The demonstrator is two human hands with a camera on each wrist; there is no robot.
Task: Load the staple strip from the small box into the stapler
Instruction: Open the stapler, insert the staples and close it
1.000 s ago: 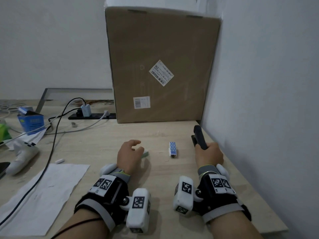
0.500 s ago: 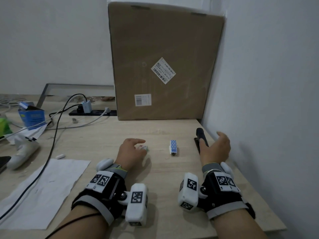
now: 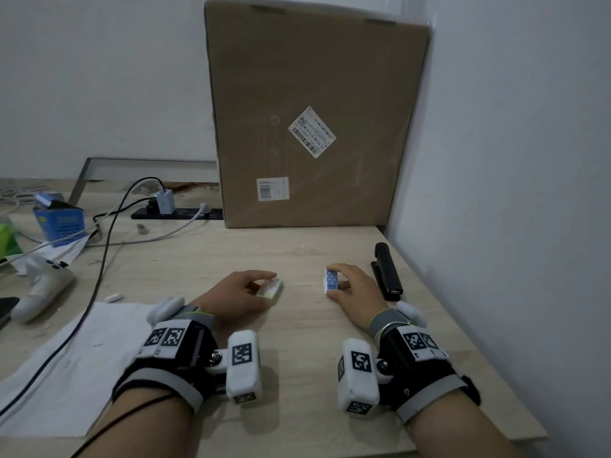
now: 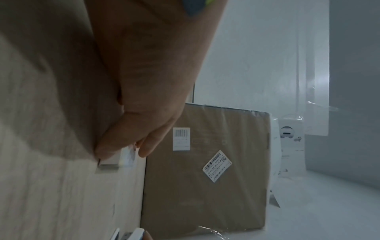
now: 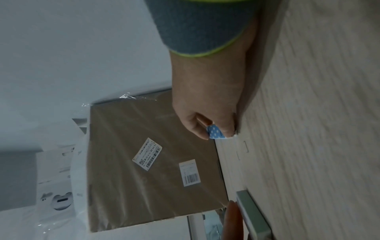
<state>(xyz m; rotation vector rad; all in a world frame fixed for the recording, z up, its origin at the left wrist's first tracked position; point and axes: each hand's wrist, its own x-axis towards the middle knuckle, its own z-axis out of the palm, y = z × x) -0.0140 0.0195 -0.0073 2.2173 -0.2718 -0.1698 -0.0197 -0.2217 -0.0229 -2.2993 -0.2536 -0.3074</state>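
A black stapler (image 3: pixel 386 272) lies closed on the wooden desk (image 3: pixel 297 325) close to the right wall, with no hand on it. Just left of it, my right hand (image 3: pixel 340 281) pinches the small blue white-dotted box (image 3: pixel 330 278) between thumb and fingers; the right wrist view shows the same box (image 5: pixel 214 133) in the right hand (image 5: pixel 216 129). My left hand (image 3: pixel 266 287) pinches a small pale, shiny block (image 3: pixel 276 289) that looks like staples, tilted up off the desk. In the left wrist view the block (image 4: pixel 115 160) sits under the fingertips (image 4: pixel 104 151).
A large cardboard box (image 3: pixel 314 127) stands against the back wall. The side wall (image 3: pixel 512 226) runs close along the desk's right edge. At the left are a power strip (image 3: pixel 178 213) with cables, a blue carton (image 3: pixel 59 223), a white controller (image 3: pixel 39 292) and a paper sheet (image 3: pixel 66 358).
My right hand let go of the stapler and moved left onto the blue dotted box. My left hand closed on the shiny block and tipped it up.
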